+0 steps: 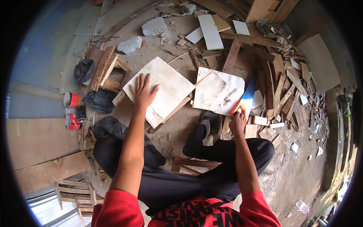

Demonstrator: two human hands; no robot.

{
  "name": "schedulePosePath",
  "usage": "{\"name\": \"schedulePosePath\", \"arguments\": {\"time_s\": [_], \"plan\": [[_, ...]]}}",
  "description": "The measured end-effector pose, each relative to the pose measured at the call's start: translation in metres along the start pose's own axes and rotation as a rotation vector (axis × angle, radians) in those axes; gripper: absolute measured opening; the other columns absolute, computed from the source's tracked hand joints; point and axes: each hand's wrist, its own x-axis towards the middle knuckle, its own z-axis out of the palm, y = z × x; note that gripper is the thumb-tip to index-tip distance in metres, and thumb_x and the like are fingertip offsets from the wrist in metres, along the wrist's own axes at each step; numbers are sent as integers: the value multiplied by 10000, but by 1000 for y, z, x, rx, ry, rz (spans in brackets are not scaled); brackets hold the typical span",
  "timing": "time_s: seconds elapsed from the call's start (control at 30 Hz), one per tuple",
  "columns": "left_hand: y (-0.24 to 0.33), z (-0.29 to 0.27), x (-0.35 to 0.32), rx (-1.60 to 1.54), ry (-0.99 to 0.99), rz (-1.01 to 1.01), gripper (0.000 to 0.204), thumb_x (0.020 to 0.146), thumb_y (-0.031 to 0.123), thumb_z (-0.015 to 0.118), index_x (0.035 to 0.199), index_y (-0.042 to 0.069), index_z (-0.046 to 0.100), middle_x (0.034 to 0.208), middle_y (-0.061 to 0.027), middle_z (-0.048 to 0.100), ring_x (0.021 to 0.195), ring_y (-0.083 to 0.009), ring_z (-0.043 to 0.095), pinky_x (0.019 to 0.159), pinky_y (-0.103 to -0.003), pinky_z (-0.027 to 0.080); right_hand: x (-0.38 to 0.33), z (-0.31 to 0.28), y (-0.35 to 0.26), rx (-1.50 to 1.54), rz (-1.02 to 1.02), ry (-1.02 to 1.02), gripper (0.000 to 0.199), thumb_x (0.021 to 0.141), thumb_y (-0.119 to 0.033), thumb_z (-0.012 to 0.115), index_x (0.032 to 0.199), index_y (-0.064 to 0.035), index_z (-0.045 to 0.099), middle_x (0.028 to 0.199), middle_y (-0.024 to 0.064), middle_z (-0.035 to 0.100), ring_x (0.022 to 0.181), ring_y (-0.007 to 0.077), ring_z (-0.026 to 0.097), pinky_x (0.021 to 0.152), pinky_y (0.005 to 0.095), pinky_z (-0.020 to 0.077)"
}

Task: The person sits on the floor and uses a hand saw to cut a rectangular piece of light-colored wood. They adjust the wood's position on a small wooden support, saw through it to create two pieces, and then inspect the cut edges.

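Observation:
My left hand (143, 92) lies flat, fingers spread, on a white square board (166, 87) resting on wooden strips on the dirt ground. My right hand (238, 123) grips the orange handle of a handsaw (247, 97), whose blue-and-white blade points away from me, along the right edge of a second white board (217, 90) with a rounded corner. My legs in black trousers are folded below, one foot (204, 126) near the second board.
Scrap planks and offcuts (280, 83) pile up at the right and back. Black plastic bags (99, 100), red tins (72, 100) and a small wooden frame (109, 70) lie at the left. Stones (130, 44) sit farther off.

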Motion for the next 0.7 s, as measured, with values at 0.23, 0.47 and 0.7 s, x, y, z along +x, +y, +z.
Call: {"name": "schedulePosePath", "arguments": {"time_s": [0.23, 0.47, 0.7], "plan": [[1, -5, -3, -26, -22, -24, 728, 890, 598, 502, 1491, 240, 303, 1575, -112, 215, 1461, -291, 167, 1127, -638, 51, 14, -30, -7, 329, 137, 247, 307, 772, -114, 613, 1037, 28, 550, 1008, 229, 587, 922, 392, 591, 828, 491, 442], [13, 0, -12, 153, 273, -478, 705, 880, 561, 541, 1357, 58, 408, 1306, -155, 476, 1272, -316, 404, 1023, -599, 272, 40, -114, -43, 1092, 81, 469, 64, 873, -37, 541, 915, 2, 571, 695, -4, 518, 618, 74, 461, 564, 247, 393], [26, -4, -10, -141, 166, -1076, 1101, 637, 819, 615, 1248, -72, 402, 1198, -248, 528, 1100, -409, 569, 883, -522, 479, 8, -146, -120, 1433, -214, 141, 104, 764, 23, 510, 864, -1, 527, 721, 6, 475, 671, 84, 470, 594, 250, 393]]}}
